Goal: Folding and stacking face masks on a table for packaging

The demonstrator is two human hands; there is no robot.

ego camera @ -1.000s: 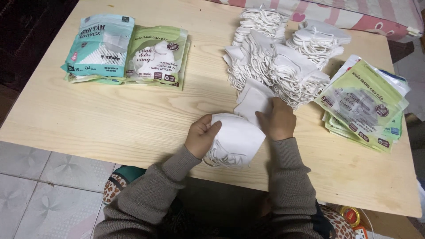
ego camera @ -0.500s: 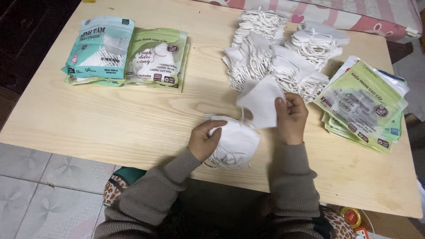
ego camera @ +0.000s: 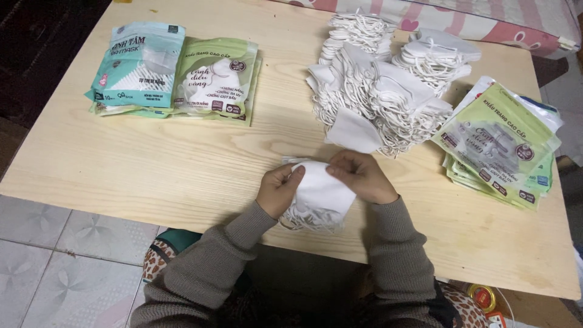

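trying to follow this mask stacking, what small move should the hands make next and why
Probably square the small stack of white masks held between the left hand and right hand, since its ear loops splay unevenly along the near edge; the big mask pile lies just beyond.

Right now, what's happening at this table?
A person seated at a wooden table holds a small stack of white face masks at the near edge, left hand and right hand gripping its two sides. Behind it lies a big loose pile of white masks. Green pouches are stacked at the right; teal and green packs lie far left.
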